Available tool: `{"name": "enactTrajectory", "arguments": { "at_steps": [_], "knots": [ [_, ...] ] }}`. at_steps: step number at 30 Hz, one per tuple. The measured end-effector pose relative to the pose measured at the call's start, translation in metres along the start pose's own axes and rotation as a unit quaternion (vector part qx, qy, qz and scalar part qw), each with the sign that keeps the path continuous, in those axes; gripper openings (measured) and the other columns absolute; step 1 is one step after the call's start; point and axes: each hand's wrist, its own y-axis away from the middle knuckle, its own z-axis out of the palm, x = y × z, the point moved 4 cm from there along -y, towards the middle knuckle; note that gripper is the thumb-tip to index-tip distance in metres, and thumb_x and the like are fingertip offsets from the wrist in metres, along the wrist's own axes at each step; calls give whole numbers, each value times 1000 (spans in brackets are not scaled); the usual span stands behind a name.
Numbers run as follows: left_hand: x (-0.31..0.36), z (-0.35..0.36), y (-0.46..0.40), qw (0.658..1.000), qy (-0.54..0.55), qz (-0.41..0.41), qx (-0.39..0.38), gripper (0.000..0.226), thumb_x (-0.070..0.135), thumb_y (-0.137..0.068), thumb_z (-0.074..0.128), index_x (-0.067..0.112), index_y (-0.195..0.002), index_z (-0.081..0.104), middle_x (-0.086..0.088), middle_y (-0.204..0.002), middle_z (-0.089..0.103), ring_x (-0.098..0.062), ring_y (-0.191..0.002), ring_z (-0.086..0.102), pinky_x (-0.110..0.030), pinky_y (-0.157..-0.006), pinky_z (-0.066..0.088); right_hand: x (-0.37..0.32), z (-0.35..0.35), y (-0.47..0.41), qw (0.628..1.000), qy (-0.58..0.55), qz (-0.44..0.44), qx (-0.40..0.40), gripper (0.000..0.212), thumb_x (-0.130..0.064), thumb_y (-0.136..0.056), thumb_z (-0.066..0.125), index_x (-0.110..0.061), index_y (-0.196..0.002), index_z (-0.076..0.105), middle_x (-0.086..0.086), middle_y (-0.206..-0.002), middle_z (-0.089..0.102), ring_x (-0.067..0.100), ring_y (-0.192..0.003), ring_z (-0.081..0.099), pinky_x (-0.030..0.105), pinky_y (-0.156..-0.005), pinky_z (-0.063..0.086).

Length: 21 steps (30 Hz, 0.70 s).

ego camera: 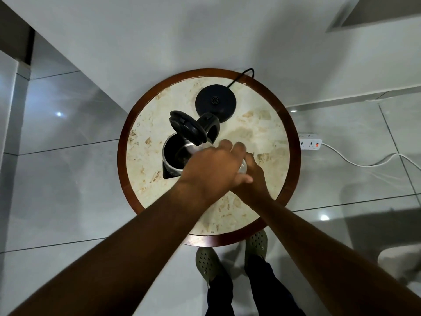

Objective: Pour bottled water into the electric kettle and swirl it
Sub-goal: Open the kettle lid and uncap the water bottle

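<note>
A steel electric kettle (pixel 174 156) with a black handle stands on the round table (pixel 268 124), its black lid (pixel 186 127) swung up and its mouth uncovered. Just right of it is a clear water bottle (pixel 243 167), of which only a sliver shows between my hands. My right hand (pixel 254 184) grips the bottle's body from below. My left hand (pixel 211 169) is closed over the bottle's top from above and partly overlaps the kettle's rim. The cap and the bottle's neck are hidden.
The kettle's black power base (pixel 215 102) sits at the back of the table, its cord running off the far edge. A white power strip (pixel 310 143) lies on the tiled floor to the right. My feet in green clogs (pixel 207 262) stand at the table's near edge.
</note>
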Motion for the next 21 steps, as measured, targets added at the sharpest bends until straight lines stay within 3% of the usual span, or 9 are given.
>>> {"name": "enactTrajectory", "arguments": {
  "at_steps": [2,4,7,9,12,15,19,21],
  "knots": [
    [2,1,7,995,4,97,-33,43,14,-90,61,11,-131,51,-15,-124,55,-31,-96,67,-38,-75,56,1,2,0,1000,-14,10,-17,49,-49,-67,71,-31,-106,49,-33,-90,59,-13,-76,59,1,-56,42],
    [-2,5,9,993,16,104,-47,41,-1,-89,55,8,-128,54,-14,-126,53,-29,-98,65,-31,-77,53,5,6,3,999,-22,17,-30,57,-42,-65,80,-39,-110,45,-44,-96,54,-19,-87,56,0,-62,43],
    [-12,5,8,995,101,-14,-2,27,23,-98,52,8,-118,60,-12,-118,57,-26,-100,61,-27,-76,42,9,8,5,999,-25,35,-18,68,-39,-64,85,-42,-116,40,-35,-96,54,-17,-91,56,2,-65,44],
    [-18,4,12,977,181,-96,66,29,33,-95,56,9,-107,67,-10,-106,63,-23,-91,61,-29,-75,46,7,8,4,999,-20,42,-13,70,-39,-63,85,-55,-108,35,-30,-94,56,-12,-88,58,5,-61,46],
    [-31,6,36,931,295,-171,134,26,38,-91,61,15,-95,71,-2,-89,69,-14,-81,62,-32,-74,54,4,8,5,999,-24,41,-19,72,-37,-62,85,-56,-106,32,-24,-96,60,-5,-85,61,9,-60,48],
    [-57,19,74,865,389,-271,162,21,38,-89,65,21,-99,73,4,-88,73,-10,-78,68,-35,-73,60,0,10,15,996,-29,35,-79,72,-37,-59,84,-50,-109,34,-18,-96,63,-4,-85,63,10,-65,51],
    [-83,39,109,758,504,-382,162,5,35,-85,72,39,-86,70,9,-83,73,-15,-62,72,-47,-69,62,-11,11,26,981,-29,9,-191,82,-44,-58,82,-33,-124,34,-8,-100,66,9,-84,69,30,-70,61],
    [-90,40,117,741,518,-395,164,15,34,-85,73,45,-79,65,10,-82,72,-15,-59,72,-48,-69,62,-21,9,26,974,-38,14,-221,86,-47,-59,82,-34,-127,32,-3,-101,67,15,-81,71,35,-69,61]
  ]
}}
